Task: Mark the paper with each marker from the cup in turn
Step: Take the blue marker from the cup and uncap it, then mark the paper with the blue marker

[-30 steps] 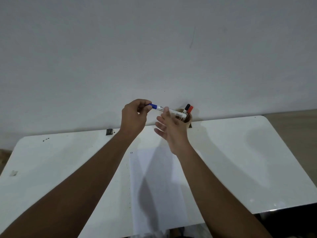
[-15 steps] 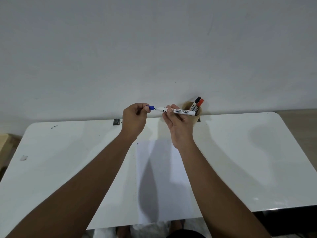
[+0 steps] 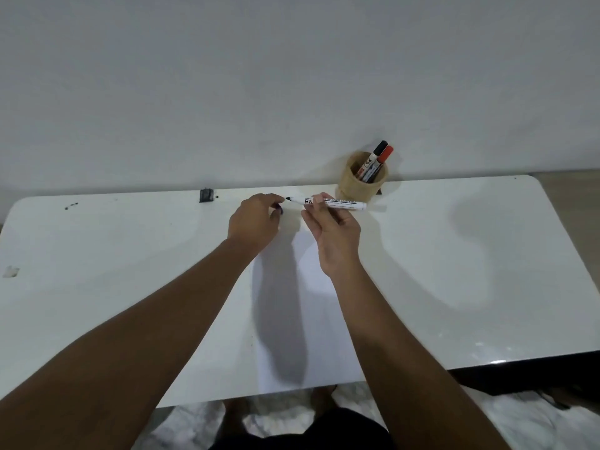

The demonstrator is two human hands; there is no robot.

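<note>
My right hand [image 3: 334,233] holds a white marker [image 3: 337,203] level above the table, its bare dark tip pointing left. My left hand [image 3: 255,222] sits just left of that tip, fingers curled around the marker's blue cap [image 3: 280,209], which only peeks out. A white sheet of paper [image 3: 318,306] lies on the table under and in front of both hands, partly in their shadow. A tan cup [image 3: 362,183] at the table's back edge holds a black-capped marker [image 3: 378,152] and a red-capped marker [image 3: 386,155].
The white table [image 3: 470,254] runs against a plain wall. A small black clip-like object [image 3: 206,195] sits at the back edge left of my hands, with dark specks further left. A pale scrap [image 3: 11,271] lies at the far left edge.
The blue cap has come off the marker and stays in my left hand; the tip is now bare. Both hands have lowered toward the table and the view has tilted down.
</note>
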